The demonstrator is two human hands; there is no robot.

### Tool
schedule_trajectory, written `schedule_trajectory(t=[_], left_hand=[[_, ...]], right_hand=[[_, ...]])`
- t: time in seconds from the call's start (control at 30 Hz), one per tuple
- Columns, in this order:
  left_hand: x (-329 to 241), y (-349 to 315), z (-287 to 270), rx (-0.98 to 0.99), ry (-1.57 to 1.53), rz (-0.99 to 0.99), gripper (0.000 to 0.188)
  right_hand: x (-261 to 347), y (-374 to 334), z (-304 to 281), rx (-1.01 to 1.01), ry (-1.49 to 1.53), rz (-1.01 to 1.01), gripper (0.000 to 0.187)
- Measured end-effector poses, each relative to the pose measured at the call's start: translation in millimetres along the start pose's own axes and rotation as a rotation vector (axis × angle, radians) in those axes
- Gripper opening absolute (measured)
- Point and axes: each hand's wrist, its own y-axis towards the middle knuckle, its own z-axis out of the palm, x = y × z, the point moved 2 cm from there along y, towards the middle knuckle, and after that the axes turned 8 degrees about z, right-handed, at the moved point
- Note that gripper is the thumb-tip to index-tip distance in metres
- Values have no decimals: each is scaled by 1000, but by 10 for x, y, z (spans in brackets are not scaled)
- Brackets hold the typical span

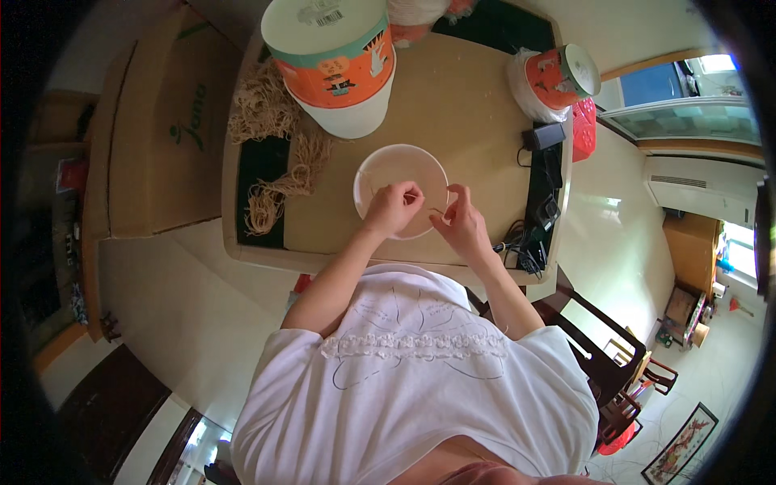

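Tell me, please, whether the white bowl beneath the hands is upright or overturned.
Upright: the white bowl shows its round rim and hollow inside from above.

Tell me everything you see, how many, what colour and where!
Bowl: 1, white, table's near middle.
Big tub: 1, orange, green and white, table's far side.
Small tub: 1, orange, green and white, far right corner.
Stringy bundles: several, beige, table's left.
Adapter: 1, black, table's right edge.
Cables: several, black, table's near right.
Table: 1, tan and dark green, before the person.
Cardboard box: 1, brown, left of table.
Chair: at least 1, dark, right of the person.
Framed picture: 1, dark-framed, lower right.
Distant things: several, too small to tell.
Shirt: 1, white, on person.
Left hand: 1, bare, over bowl.
Right hand: 1, bare, bowl's right rim.
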Motion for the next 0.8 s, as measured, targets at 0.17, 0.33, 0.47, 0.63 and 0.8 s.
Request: schedule_trajectory(t=[0.17,0.33,0.47,0.63,0.8], left_hand=[[-309,-58,-35,133,-246,54,6],[-328,-37,-38,123,-246,94,7],[-243,3,-115,-7,21,110,7],[85,29,109,-33,252,112,5],[8,57,214,198,215,-38,10]], right_hand=[[-39,-4,127,-73,42,66,63],[-3,28,195,-110,138,-9,67],[22,-3,171,-73,112,97,64],[-15,-30,260,-72,126,54,64],[-1,-45,237,-91,123,51,59]])
